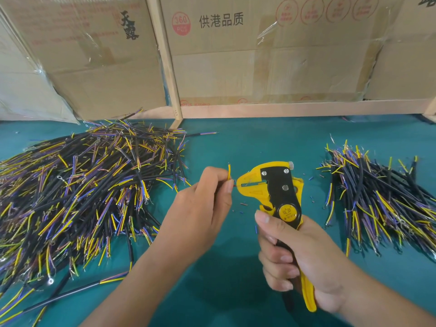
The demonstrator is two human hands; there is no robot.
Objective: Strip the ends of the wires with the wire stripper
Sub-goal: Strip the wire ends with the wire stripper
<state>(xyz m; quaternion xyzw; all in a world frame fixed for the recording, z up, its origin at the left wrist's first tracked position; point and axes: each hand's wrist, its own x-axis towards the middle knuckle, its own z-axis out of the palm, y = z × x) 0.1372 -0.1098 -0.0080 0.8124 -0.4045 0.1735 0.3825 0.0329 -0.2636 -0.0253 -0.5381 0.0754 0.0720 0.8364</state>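
My right hand (299,260) grips the handles of a yellow and black wire stripper (273,190), its jaws pointing left. My left hand (203,204) pinches a cable between thumb and fingers; a yellow core (229,172) sticks up above the fingers and a thin reddish core end (234,185) reaches the stripper's jaw slot. Most of that cable is hidden inside the hand. Both hands hover over the teal table (236,147) at the centre.
A large heap of black cables with yellow, blue and purple cores (77,190) fills the left side. A smaller heap (377,197) lies at the right. Small insulation scraps (244,204) dot the table near the stripper. Cardboard boxes (259,55) and a wooden frame (172,90) stand behind.
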